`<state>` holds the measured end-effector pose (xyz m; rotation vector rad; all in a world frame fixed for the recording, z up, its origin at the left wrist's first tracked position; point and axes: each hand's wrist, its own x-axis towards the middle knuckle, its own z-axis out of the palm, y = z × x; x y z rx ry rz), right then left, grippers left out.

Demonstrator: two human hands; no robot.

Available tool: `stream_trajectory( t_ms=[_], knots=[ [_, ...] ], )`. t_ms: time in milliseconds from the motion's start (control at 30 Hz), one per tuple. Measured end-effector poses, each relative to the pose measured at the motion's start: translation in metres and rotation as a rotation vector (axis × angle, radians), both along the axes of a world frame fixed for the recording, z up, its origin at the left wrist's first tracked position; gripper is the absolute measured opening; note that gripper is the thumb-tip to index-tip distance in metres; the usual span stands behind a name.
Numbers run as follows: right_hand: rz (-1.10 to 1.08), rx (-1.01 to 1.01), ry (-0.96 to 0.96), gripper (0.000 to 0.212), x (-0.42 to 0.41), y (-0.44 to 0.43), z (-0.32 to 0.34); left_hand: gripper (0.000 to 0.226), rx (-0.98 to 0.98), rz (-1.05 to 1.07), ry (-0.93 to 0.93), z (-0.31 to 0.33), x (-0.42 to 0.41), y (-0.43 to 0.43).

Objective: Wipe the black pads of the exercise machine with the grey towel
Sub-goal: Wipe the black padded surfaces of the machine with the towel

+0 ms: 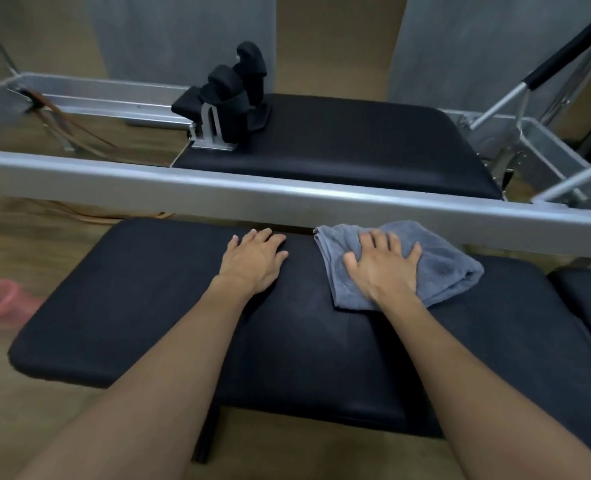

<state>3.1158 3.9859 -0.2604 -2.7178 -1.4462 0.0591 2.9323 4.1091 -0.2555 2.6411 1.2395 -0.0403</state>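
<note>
my right hand (pixel 384 268) has its fingers (pixel 396 242) spread flat on the grey towel (pixel 439 268) at the near black pad's (pixel 141 306) far edge, left hand (pixel 252 261) resting open, empty beside it

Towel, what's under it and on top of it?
The right hand lies flat on the towel. Under it is the black pad; that covered patch can't be seen.

Crumpled grey towel (pixel 439 268) on black pad (pixel 148 306)
</note>
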Motion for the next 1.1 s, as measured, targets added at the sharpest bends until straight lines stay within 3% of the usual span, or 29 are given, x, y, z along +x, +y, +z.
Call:
stream_trajectory(
  t_ms=[200,500,667,800,967,1100],
  knots=[
    [0.047,-0.002,0.004,0.070,-0.070,-0.070,0.000,0.046,-0.010,0.030,0.029,0.010,-0.006,0.007],
    [0.056,0.033,-0.068,0.063,-0.141,-0.113,-0.006,0.044,-0.036,0.037,-0.021,0.013,-0.022,0.031],
    [0.125,0.007,-0.066,0.069,-0.170,-0.066,-0.006,0.043,0.033,0.018,-0.087,0.003,-0.027,0.059],
    [0.106,-0.022,-0.021,0.069,-0.140,0.009,-0.006,0.048,0.054,0.026,-0.127,-0.007,-0.032,0.088],
    [0.054,-0.023,-0.012,0.063,-0.098,0.112,-0.014,0.053,0.072,0.132,-0.004,-0.017,-0.068,0.131],
    [0.048,-0.034,-0.015,0.060,-0.097,0.128,-0.009,0.047,0.081,0.154,0.000,-0.017,-0.100,0.137]
  ],
)
